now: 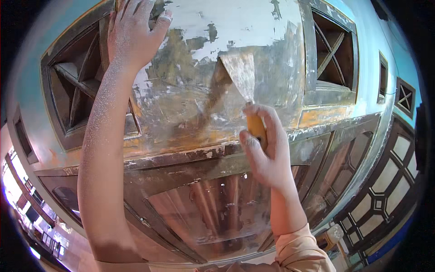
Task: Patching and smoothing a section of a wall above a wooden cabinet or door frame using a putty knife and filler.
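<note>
My right hand point(269, 152) is wrapped round the yellow handle of a paint scraper point(242, 75). The scraper's wide, worn metal blade points up at the wall panel point(181, 99), its edge at or near the surface; exact contact is hard to tell. White paint point(235, 22) covers the panel's upper part, while lower down it is patchy brown and grey. At upper left, my left hand point(136, 36) lies with fingers spread against the panel beside a wooden vent frame. White dust speckles that hand and forearm, and its fingertips run past the top edge.
Wooden vent openings with crossed bars stand left point(77, 81) and right point(333, 54) of the panel. Below runs a wooden ledge point(181, 158) above glazed wooden panes point(217, 208). A patterned wooden door point(385, 181) is at far right; bright openings and furniture show at lower left.
</note>
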`<state>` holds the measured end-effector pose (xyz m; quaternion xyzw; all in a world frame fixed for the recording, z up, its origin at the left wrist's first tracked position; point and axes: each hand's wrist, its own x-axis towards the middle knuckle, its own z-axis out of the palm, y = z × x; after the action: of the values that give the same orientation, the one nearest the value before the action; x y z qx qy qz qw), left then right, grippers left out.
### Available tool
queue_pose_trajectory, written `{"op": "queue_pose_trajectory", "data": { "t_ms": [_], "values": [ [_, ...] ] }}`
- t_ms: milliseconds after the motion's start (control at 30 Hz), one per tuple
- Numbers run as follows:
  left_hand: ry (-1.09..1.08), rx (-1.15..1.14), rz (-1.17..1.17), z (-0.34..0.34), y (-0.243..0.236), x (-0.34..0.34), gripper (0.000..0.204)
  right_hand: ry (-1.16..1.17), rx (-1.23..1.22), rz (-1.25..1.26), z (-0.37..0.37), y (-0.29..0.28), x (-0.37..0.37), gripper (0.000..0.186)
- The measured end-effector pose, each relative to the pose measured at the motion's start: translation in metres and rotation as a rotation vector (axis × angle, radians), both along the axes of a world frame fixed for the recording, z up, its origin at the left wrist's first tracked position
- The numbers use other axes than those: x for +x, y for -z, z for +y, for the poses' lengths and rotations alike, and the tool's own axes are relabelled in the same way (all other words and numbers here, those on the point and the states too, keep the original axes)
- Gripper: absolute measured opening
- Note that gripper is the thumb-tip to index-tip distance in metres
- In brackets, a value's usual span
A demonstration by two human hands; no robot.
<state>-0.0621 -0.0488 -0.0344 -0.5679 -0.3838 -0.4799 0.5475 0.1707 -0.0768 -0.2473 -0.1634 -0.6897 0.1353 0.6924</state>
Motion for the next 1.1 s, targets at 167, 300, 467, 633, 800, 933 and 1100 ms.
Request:
{"op": "queue_pose_trajectory", "data": {
  "t_ms": [167, 300, 467, 633, 800, 933, 1100],
  "values": [
    [0.025, -0.009, 0.0, 0.008, -0.001, -0.012, 0.062, -0.037, -0.081, -0.017, -0.009, -0.002, -0.008, 0.035],
    [0.01, -0.093, -0.026, 0.004, -0.002, -0.007, 0.062, 0.046, -0.028, -0.079, -0.01, 0.008, -0.01, 0.035],
    [0.015, -0.022, 0.032, 0.008, -0.005, -0.016, 0.062, 0.039, -0.067, -0.098, -0.015, -0.006, -0.017, 0.035],
    [-0.023, -0.045, -0.009, 0.011, 0.0, -0.008, 0.063, 0.002, -0.065, -0.047, -0.008, 0.005, -0.021, 0.035],
    [0.077, -0.056, 0.02, 0.001, -0.001, -0.007, 0.062, -0.047, -0.074, -0.002, -0.014, 0.005, -0.02, 0.035],
    [0.007, -0.055, 0.015, 0.003, 0.0, -0.01, 0.061, -0.061, -0.146, 0.031, -0.017, 0.007, -0.017, 0.034],
    [0.14, -0.039, 0.065, 0.015, -0.001, -0.019, 0.06, 0.082, -0.129, -0.016, -0.017, -0.004, -0.024, 0.033]
  ]
}}
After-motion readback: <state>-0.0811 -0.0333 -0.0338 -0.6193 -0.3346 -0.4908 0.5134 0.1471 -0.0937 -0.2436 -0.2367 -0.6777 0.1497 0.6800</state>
